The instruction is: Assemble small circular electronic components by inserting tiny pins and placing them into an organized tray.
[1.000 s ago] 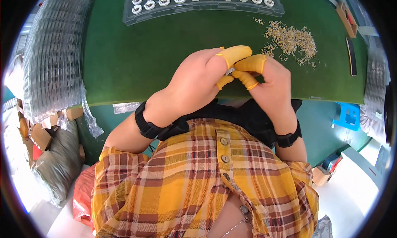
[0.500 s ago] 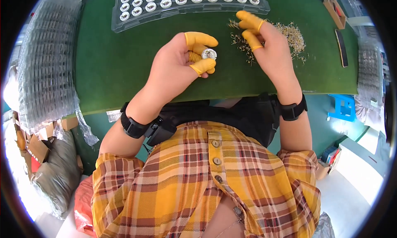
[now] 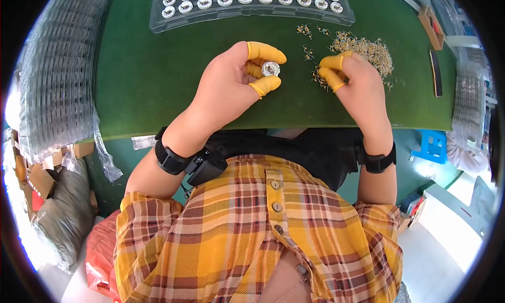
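Observation:
Between the thumb and fingers of my left hand (image 3: 225,83) is a small round silver-and-white part (image 3: 271,69), its face turned up. Yellow finger cots cover the thumb and fingertips of both hands. My right hand (image 3: 362,88) reaches down to a few loose components at the left of a heap of small yellowish components with bent wire legs (image 3: 374,51). Its thumb and forefinger are pinched together; whatever is between them is too small to make out. More loose components (image 3: 303,30) lie scattered left of the heap.
Ahead, a clear plastic tray (image 3: 252,13) holds rows of similar round parts on the green table (image 3: 158,82). Stacked clear trays (image 3: 60,77) rise at the left, others (image 3: 468,95) at the right. A black strip (image 3: 435,73) and a small brown box (image 3: 431,27) lie far right.
My right hand has come down and toward me, from open above the scattered components to a pinch beside the heap. My left hand still holds the round part. The whole view has shifted slightly.

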Demonstrator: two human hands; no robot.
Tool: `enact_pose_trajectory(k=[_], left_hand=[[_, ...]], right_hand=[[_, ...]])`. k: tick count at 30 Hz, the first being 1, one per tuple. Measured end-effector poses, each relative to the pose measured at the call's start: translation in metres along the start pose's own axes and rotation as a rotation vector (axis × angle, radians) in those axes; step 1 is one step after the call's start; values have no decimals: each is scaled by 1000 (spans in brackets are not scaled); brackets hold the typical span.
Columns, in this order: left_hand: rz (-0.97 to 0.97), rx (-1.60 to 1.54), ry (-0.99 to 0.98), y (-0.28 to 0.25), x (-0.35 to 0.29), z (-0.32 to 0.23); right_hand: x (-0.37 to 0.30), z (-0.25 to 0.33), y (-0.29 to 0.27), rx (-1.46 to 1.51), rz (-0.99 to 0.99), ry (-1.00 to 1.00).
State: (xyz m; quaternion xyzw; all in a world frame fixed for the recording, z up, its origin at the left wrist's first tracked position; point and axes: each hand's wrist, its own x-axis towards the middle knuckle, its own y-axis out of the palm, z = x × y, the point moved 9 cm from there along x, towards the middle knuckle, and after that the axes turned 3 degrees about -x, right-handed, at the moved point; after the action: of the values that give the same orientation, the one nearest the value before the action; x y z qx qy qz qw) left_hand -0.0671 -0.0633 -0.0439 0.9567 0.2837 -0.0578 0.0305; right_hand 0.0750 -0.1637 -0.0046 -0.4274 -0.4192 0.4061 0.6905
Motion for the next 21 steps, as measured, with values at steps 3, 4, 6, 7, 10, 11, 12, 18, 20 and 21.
enact_pose_trajectory(k=[3, 4, 6, 7, 10, 11, 12, 18, 20, 21], left_hand=[[2, 9, -10, 2, 0, 4], [-1, 29, 52, 3, 1, 0], [-12, -31, 54, 5, 1, 0], [-20, -91, 56, 5, 1, 0], [-15, -65, -25, 6, 3, 2], [-22, 12, -41, 5, 3, 3], [-22, 13, -39, 6, 4, 4], [-5, -111, 46, 8, 7, 2], [-6, 14, -25, 9, 8, 4], [-5, 13, -25, 9, 8, 5]], right_hand=[[12, -8, -5, 53, -68, 31], [14, -6, -5, 32, -85, 18], [19, -4, 2, 37, -71, 9], [20, -2, 3, 40, -72, 6], [24, -2, 7, 77, -48, 27], [26, 1, 9, 42, -37, -5], [27, 3, 11, 7, -26, -36], [22, -19, -2, 105, -143, 51], [21, -21, -3, 92, -138, 63], [20, -22, -3, 82, -135, 74]])
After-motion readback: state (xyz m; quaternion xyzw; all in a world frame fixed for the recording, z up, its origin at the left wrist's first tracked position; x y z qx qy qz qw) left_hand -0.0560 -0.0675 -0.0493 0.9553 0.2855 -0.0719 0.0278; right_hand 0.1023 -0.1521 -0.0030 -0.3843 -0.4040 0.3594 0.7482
